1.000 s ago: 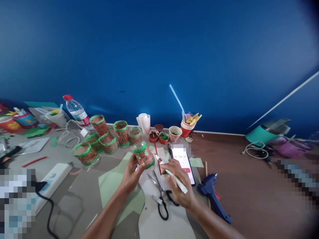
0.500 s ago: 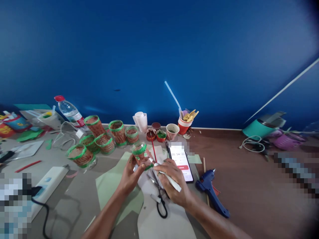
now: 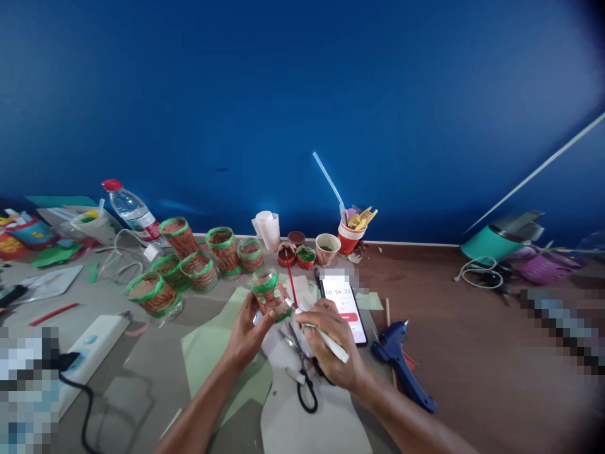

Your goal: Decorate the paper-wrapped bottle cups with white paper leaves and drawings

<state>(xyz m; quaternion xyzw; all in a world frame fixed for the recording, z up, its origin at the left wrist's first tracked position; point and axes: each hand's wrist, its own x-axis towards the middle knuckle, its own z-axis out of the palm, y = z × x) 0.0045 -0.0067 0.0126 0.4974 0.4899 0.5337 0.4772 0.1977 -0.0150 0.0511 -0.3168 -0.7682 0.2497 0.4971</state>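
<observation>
Tilted in my left hand [image 3: 250,331] is a clear plastic cup [image 3: 269,295] painted brown, with green bands at its rim and base and small pale green spots on its side. My fingers wrap round its lower left. My right hand [image 3: 333,340] grips a white marker pen [image 3: 328,340], its tip close to the cup's right side; whether it touches I cannot tell. Below the hands lie black-handled scissors [image 3: 306,384] and a small pale cap [image 3: 295,376] on a white paper sheet [image 3: 312,429]. A light green sheet [image 3: 222,359] lies under my left forearm.
Several painted cups [image 3: 154,293] stand at the left, near a water bottle [image 3: 135,211]. Small paint pots [image 3: 305,255] and a paper cup [image 3: 327,249] line the wall. A phone [image 3: 343,309] and a blue glue gun [image 3: 401,366] lie at right, a power strip [image 3: 92,353] at left.
My right hand and the marker pen have shifted slightly right and down, and the pen tip has drawn a little away from the cup. My left hand holds the cup almost unmoved.
</observation>
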